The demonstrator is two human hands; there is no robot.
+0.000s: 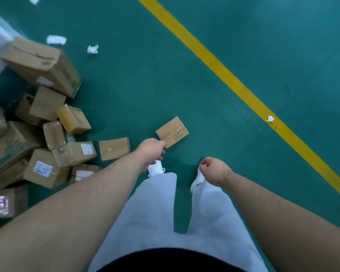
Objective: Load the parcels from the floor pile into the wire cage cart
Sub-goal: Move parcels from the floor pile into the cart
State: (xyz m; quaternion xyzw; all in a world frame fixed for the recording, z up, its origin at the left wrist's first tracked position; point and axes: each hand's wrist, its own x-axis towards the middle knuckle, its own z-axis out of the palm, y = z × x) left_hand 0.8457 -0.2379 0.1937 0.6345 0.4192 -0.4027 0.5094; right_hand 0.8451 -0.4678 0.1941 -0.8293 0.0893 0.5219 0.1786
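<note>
1. Fingers [161, 144] of left hand [151, 152] reach the small parcel [172, 132] at frame centre; whether they grip it, I cannot tell; right hand [212, 169] hangs loosely curled, empty.
2. Pinch its near edge firmly before lifting; pile [37, 134] lies at left.

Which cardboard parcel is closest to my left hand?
The flat brown cardboard parcel lying farthest right, apart from the pile, its corner at the left hand.

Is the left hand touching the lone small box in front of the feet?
Cannot tell. In the head view the left hand overlaps the near corner of the small box, but the blurred top-down picture shows neither contact nor a gap.
</note>
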